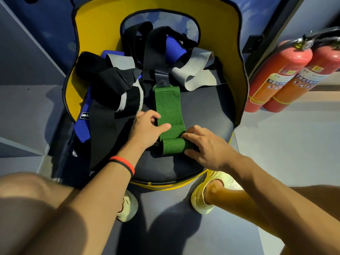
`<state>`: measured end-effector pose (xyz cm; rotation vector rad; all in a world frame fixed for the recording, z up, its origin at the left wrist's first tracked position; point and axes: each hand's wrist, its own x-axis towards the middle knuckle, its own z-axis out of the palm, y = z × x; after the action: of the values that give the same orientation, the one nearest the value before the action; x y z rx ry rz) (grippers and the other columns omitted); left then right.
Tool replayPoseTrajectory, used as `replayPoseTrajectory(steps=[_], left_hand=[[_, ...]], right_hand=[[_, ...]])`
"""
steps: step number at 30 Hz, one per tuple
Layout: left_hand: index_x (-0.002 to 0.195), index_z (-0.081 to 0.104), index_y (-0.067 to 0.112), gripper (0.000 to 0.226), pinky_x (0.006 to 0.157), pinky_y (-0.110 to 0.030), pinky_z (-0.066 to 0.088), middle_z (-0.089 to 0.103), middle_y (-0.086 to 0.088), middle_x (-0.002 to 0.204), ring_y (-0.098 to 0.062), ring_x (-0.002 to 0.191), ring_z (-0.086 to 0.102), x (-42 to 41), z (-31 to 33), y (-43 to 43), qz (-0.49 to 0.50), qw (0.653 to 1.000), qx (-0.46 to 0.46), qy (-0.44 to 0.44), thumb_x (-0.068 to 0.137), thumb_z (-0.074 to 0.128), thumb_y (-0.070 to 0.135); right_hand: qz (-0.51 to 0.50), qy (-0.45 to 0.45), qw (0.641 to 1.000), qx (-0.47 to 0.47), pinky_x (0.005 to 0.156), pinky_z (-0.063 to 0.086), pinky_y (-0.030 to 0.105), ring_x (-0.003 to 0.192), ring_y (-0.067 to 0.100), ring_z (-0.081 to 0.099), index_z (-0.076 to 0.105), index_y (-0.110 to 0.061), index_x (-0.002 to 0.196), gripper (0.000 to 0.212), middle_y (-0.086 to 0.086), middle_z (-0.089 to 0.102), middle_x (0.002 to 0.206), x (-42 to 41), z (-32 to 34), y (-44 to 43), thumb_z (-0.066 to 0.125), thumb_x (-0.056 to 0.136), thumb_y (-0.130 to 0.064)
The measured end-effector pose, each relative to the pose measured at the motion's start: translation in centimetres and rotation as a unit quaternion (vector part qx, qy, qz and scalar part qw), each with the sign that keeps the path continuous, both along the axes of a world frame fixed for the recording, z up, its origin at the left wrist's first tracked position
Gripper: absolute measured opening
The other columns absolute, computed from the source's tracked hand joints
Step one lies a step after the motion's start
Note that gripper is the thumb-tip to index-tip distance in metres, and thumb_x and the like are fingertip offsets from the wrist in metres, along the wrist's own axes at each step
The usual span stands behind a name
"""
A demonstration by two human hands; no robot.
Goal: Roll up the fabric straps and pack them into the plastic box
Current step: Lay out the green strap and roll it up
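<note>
A green fabric strap (166, 105) lies flat on the dark seat of a yellow-and-black chair (211, 115), its near end wound into a short roll (173, 147). My right hand (204, 146) grips the right end of that roll with curled fingers. My left hand (149, 126) rests on the strap's left edge, thumb laid across the flat green cloth just above the roll. Behind lie several loose straps: black ones (108, 83), grey ones (195, 74) and blue ones (173, 49). No plastic box is in view.
The chair's yellow back (95, 28) curves around the pile. Two red fire extinguishers (283, 74) stand on the floor at the right. My knees and light-coloured shoes (204, 197) are below the seat's front edge. Grey floor (276, 144) surrounds the chair.
</note>
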<state>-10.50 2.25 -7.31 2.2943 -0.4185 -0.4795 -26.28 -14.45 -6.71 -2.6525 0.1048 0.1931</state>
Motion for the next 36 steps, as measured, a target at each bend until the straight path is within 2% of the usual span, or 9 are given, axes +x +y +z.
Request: replayPoseTrajectory(steps=[5,8,11,14,17,20,24,31,36], left_hand=[[0.072,0.057,0.024,0.032,0.068,-0.030,0.044,0.063,-0.001,0.089,-0.019,0.079,0.061,-2.0,-0.1,0.6,0.056,0.997,0.028,-0.035,0.074,0.089,0.028],[0.068,0.066,0.032,0.030,0.080,-0.030,0.052,0.063,-0.001,0.095,-0.016,0.082,0.064,-2.4,-0.1,1.1,0.037,0.999,0.003,-0.002,0.079,0.082,0.009],[0.085,0.080,0.023,0.027,0.091,-0.026,0.049,0.064,0.003,0.106,-0.018,0.098,0.064,-2.6,0.3,2.2,-0.021,0.999,0.027,0.014,0.087,0.065,0.001],[0.087,0.079,0.011,0.020,0.092,-0.023,0.044,0.068,-0.004,0.110,-0.023,0.106,0.063,-2.8,1.1,2.9,-0.046,0.997,0.048,0.037,0.088,0.059,0.008],[0.065,0.055,0.004,0.033,0.084,-0.045,0.055,0.062,-0.019,0.088,-0.033,0.080,0.058,-3.4,2.1,3.2,-0.045,0.996,0.056,0.053,0.075,0.048,0.035],[0.072,0.063,0.017,0.045,0.081,-0.045,0.054,0.069,-0.009,0.081,-0.025,0.079,0.065,-3.8,2.7,3.9,-0.045,0.995,0.073,0.054,0.083,0.056,0.060],[0.116,0.069,0.031,0.030,0.092,-0.036,0.054,0.075,0.010,0.108,-0.015,0.103,0.068,-4.8,3.4,3.8,0.009,0.998,0.022,0.060,0.091,0.068,0.047],[0.137,0.061,0.030,0.053,0.098,-0.039,0.050,0.066,-0.001,0.133,-0.025,0.125,0.058,-5.9,3.5,3.0,-0.023,0.996,0.090,-0.006,0.093,0.061,0.059],[0.127,0.069,0.031,0.056,0.089,-0.037,0.053,0.070,0.002,0.117,-0.022,0.115,0.061,-6.0,3.7,3.3,-0.005,0.997,0.070,0.018,0.081,0.073,0.063]], right_hand=[[0.014,0.035,0.999,0.026,0.108,0.041,0.040,0.123,0.027,0.050,0.053,-0.016,0.146,0.062,0.001,0.049,0.133,0.3,0.2,-0.2,0.053,0.092,-0.045],[-0.011,0.038,0.996,0.082,0.107,0.042,0.038,0.121,0.023,0.053,0.054,-0.017,0.146,0.057,0.001,0.055,0.127,0.4,0.3,0.0,0.059,0.093,-0.040],[-0.096,0.018,0.976,0.194,0.100,0.046,0.033,0.117,0.017,0.059,0.057,-0.021,0.131,0.039,-0.008,0.062,0.120,0.1,0.4,0.1,0.070,0.096,-0.031],[-0.133,0.007,0.972,0.192,0.097,0.049,0.036,0.105,0.019,0.062,0.065,-0.023,0.118,0.029,-0.004,0.066,0.108,0.4,0.0,0.0,0.073,0.093,-0.034],[-0.151,0.016,0.965,0.215,0.097,0.050,0.042,0.101,0.022,0.064,0.071,-0.028,0.115,0.024,0.000,0.067,0.104,1.0,-0.4,0.2,0.073,0.093,-0.036],[-0.163,0.019,0.957,0.237,0.100,0.050,0.041,0.103,0.020,0.065,0.073,-0.030,0.117,0.027,0.003,0.065,0.108,1.2,-0.6,0.1,0.073,0.092,-0.040],[-0.195,-0.008,0.950,0.244,0.092,0.052,0.035,0.095,0.015,0.068,0.076,-0.026,0.114,0.032,-0.007,0.072,0.096,1.3,-0.9,0.6,0.078,0.086,-0.043],[-0.260,-0.076,0.935,0.229,0.079,0.056,0.042,0.079,0.015,0.071,0.076,-0.019,0.086,0.033,-0.006,0.076,0.078,1.2,-1.4,1.5,0.078,0.083,-0.052],[-0.255,-0.053,0.952,0.161,0.071,0.054,0.040,0.072,0.024,0.067,0.072,-0.017,0.079,0.045,-0.003,0.069,0.066,1.4,-1.4,1.7,0.063,0.091,-0.060]])
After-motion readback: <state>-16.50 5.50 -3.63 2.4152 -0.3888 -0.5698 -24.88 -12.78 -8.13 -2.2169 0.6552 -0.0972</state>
